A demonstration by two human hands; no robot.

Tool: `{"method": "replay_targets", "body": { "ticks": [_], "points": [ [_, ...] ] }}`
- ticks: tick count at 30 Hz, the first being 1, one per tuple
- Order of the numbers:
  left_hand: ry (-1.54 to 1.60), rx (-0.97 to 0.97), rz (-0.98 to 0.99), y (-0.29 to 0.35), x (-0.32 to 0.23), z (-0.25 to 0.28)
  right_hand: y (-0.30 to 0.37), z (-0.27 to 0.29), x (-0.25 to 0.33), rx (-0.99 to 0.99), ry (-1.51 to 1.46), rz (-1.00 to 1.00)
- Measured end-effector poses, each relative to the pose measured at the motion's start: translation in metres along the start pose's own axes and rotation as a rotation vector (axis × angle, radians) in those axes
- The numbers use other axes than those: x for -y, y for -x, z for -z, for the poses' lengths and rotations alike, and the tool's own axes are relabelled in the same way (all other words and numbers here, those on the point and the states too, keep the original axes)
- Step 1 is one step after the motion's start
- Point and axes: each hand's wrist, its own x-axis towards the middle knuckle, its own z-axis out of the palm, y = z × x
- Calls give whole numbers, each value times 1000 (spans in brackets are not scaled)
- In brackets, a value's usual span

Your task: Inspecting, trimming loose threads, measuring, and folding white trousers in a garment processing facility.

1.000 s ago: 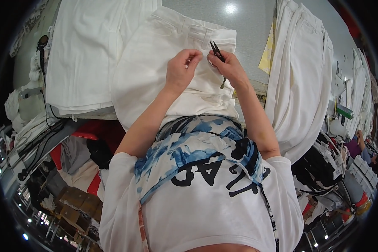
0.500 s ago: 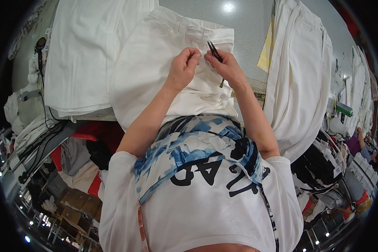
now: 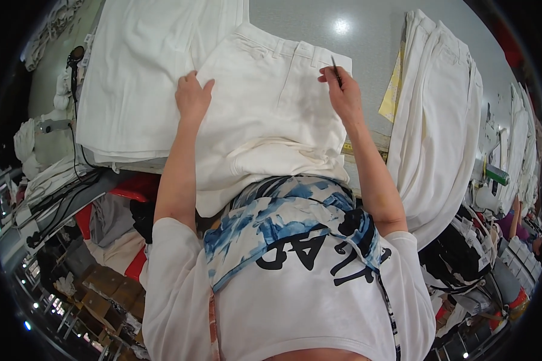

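Note:
A pair of white trousers (image 3: 253, 108) lies on the table before me, its waistband at the far side and its near part bunched against my apron. My left hand (image 3: 194, 99) rests on the left edge of these trousers, thumb and fingers apart, where they meet a pile of white trousers. In my right hand (image 3: 345, 99) is a pair of black thread snips (image 3: 336, 72), blades pointing away from me. That hand is over the right end of the waistband, and its palm hides the handles of the snips.
The white trouser pile (image 3: 138, 78) covers the table's left side. More folded white trousers (image 3: 436, 114) hang over the near edge at right, beside a yellow patterned sheet (image 3: 392, 90). The grey tabletop (image 3: 319, 27) shows beyond the waistband. Cables (image 3: 75, 156) run along the far left.
My left hand has moved left from the waistband area to the trousers' edge and its fingers have spread. My right hand has shifted right with the snips. The waistband now lies flatter.

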Motion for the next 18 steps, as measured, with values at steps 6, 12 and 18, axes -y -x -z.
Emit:
{"method": "replay_targets", "body": {
  "ticks": [6,12,18],
  "points": [
    [562,118,-324,63,-80,17,18,-33,25,79,-45,-75],
    [478,263,-336,112,-118,51,12,-26,48,-42,-391,-220],
    [317,31,-190,48,-47,108,-92,140,153,-425,-730,291]
  ]
}}
